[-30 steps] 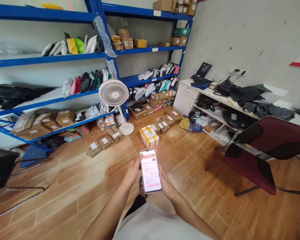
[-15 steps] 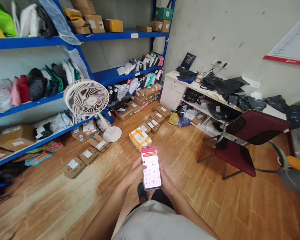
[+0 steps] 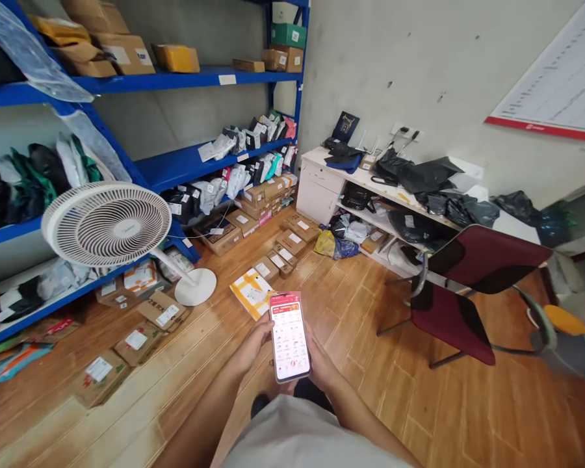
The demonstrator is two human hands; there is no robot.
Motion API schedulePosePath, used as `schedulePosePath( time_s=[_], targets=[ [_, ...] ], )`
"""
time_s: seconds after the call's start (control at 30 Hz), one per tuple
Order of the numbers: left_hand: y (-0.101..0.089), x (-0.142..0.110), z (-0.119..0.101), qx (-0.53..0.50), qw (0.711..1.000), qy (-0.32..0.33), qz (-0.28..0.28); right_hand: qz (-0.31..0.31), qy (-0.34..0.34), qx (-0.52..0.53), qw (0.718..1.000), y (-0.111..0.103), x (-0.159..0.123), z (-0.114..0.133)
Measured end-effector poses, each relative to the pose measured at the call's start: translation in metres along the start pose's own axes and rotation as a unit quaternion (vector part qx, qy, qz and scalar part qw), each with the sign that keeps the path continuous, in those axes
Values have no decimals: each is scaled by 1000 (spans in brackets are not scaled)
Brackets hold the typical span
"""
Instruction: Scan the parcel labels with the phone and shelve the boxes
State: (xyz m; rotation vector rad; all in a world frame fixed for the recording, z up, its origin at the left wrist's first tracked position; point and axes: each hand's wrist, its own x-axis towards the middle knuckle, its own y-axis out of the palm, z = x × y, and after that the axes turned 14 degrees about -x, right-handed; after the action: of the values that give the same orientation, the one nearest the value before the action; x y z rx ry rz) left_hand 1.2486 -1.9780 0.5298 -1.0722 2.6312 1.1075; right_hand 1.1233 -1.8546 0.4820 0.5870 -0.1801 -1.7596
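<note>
I hold a smartphone [image 3: 288,337] with a lit red and white screen upright in front of me, over the wooden floor. My left hand [image 3: 253,342] grips its left edge, thumb near the screen. My right hand [image 3: 320,361] cups its right side and back from below. Just beyond the phone a white parcel with yellow tape [image 3: 251,292] lies on the floor.
A white standing fan [image 3: 108,224] stands at the left before blue shelves [image 3: 185,79] packed with boxes and bagged parcels. Cardboard boxes [image 3: 137,339] line the floor. A red chair [image 3: 468,286] stands at the right by a white desk [image 3: 324,185] piled with black bags.
I have walked forward and turned right: the fan and shelves slid left and nearer, the chair is closer. The phone screen now shows a different page. Both hands keep hold of the phone.
</note>
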Motion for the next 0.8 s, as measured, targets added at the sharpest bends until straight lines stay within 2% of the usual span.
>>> schedulePosePath(
  time_s=[0.23,0.37,0.47,0.6,0.7,0.8],
  targets=[
    [48,125,-6,-9,996,25,-80,70,68,-30,995,-95,86,81],
    [67,180,-14,-19,994,20,-108,62,102,-49,992,-132,134,108],
    [72,213,-25,-24,991,8,-134,47,126,-55,989,-146,168,114],
    [60,252,-43,3,992,0,-126,36,140,-57,988,-151,213,121],
    [44,286,-59,23,994,-3,-106,25,124,-55,990,-153,246,132],
    [37,325,-76,32,995,-7,-93,9,86,-53,995,-160,275,148]
  ],
)
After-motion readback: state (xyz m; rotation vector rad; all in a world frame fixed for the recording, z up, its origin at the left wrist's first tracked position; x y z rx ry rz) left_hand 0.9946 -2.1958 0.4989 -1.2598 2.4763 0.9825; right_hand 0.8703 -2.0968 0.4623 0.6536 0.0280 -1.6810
